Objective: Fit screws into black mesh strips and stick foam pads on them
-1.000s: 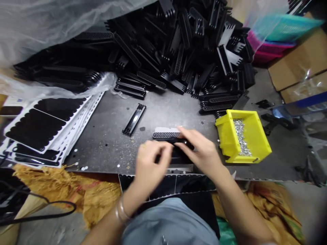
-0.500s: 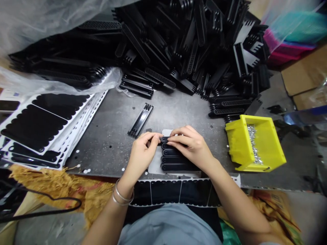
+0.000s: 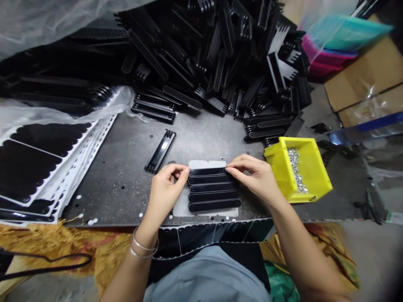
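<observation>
Toward the bench's (image 3: 110, 167) front edge, a black strip (image 3: 207, 171) spans left hand (image 3: 166, 184) to right hand (image 3: 256, 175). Each narrow grip pinches one end.

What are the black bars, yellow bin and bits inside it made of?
Black bars: likely plastic, satin, soft highlights; coated metal possible.
Yellow bin: probably moulded plastic, smooth, evenly coloured, thick-edged.
Bits: apparently metal, bright silvery glints; too small to confirm.

Left hand (image 3: 166, 186) and right hand (image 3: 256, 176), each in a fingertip pinch; left forearm (image 3: 130, 262) and right forearm (image 3: 300, 251) angled inward.
</observation>
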Tool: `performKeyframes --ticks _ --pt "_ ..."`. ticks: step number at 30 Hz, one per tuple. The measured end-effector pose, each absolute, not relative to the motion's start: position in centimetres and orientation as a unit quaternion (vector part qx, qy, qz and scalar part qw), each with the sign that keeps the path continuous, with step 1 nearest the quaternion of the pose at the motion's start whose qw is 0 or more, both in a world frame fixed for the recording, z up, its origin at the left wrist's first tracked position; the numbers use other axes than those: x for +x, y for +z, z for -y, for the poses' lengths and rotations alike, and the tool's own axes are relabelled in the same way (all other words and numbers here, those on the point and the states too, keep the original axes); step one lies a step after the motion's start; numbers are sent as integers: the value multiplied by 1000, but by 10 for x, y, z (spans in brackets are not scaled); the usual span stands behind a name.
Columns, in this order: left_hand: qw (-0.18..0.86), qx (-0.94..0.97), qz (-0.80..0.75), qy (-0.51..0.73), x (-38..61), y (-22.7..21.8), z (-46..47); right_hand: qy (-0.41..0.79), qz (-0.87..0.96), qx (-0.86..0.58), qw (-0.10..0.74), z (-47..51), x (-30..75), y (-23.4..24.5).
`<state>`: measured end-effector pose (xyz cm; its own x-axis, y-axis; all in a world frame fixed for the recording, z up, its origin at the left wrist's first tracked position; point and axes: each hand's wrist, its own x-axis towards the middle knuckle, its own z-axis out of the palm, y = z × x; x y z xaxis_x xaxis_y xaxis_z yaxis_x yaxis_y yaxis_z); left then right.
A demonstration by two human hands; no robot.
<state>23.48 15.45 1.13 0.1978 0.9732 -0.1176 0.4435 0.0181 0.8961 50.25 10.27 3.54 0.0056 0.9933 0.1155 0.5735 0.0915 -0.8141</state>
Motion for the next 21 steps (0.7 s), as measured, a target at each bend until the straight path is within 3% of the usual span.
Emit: performKeyframes --ticks 8,15,18,21 --pt "436 641 -563 286 236 9 -157 287 671 -582 360 -105 504 23" --pt "334 755 -492 277 231 20 -144 88 639 -676 356 -68 508 48" --pt "304 859 -371 178 242 23 -138 79 687 -654 305 -55 482 43" --pt "255 904 -324 117 263 20 -137 150 755 -598 223 -53 465 24"
